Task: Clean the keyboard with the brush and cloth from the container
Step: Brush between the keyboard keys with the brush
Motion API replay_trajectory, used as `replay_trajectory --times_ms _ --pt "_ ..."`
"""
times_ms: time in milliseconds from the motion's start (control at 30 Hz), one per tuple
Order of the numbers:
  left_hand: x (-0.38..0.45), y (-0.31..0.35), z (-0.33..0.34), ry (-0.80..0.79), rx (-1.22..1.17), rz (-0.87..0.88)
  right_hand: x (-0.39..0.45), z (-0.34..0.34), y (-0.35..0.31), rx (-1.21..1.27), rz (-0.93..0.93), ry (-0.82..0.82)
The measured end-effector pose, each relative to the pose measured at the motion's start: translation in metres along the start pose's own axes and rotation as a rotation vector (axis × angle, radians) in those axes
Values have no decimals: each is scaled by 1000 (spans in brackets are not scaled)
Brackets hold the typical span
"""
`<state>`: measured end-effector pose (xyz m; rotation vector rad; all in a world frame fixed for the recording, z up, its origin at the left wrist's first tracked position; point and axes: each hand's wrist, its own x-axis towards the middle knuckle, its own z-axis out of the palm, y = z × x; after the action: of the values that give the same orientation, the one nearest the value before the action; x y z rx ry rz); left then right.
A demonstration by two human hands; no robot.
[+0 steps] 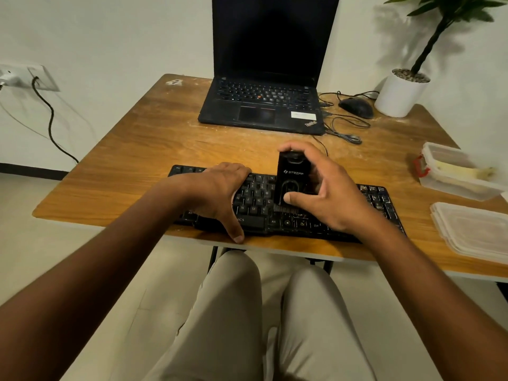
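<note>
1. Your right hand grips the black brush upright, thumb on its front face and fingers curled over the top and far side, so the bristles point down onto the keys.
2. The bristle edge touches the keyboard near the middle of its lower rows, which suggests you are sweeping dust out from between the keys.
3. Your left hand lies flat across the left half of the keyboard, fingers straight and the thumb hooked over the near edge. It holds nothing; it most likely pins the board so the strokes do not push it across the table.
4. The keyboard sits along the table's near edge, close to you, with the laptop well behind it.
5. The open container stands at your right, with something pale yellow inside, probably the cloth. Its lid lies nearer you, set aside.
6. Judging from this, brushing is under way and wiping is not yet begun.
</note>
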<state>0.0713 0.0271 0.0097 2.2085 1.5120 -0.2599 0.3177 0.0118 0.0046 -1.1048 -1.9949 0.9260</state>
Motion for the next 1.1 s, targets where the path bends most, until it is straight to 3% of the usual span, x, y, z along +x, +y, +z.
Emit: replay_trajectory --times_ms 167,333,433,567,733,833,967,1100 --pt "0 1 -1 -4 -8 -3 18 -2 13 -126 13 104" --pt "-1 5 -2 1 -15 1 27 -13 9 -70 -5 249" --pt "0 4 -2 4 -13 7 20 -7 1 24 -21 190" --pt "-1 4 -1 -9 -4 2 9 -3 9 -83 -27 58" --pt "-4 6 -3 -4 -9 2 16 -21 19 -231 -17 189" --pt "-4 7 -4 1 -13 6 15 -25 16 -197 -6 240" --pt "-2 4 -2 -12 -1 -1 2 -10 5 -74 -18 171" --pt "-1 4 -2 -16 -3 -6 1 -7 3 -143 -8 77"
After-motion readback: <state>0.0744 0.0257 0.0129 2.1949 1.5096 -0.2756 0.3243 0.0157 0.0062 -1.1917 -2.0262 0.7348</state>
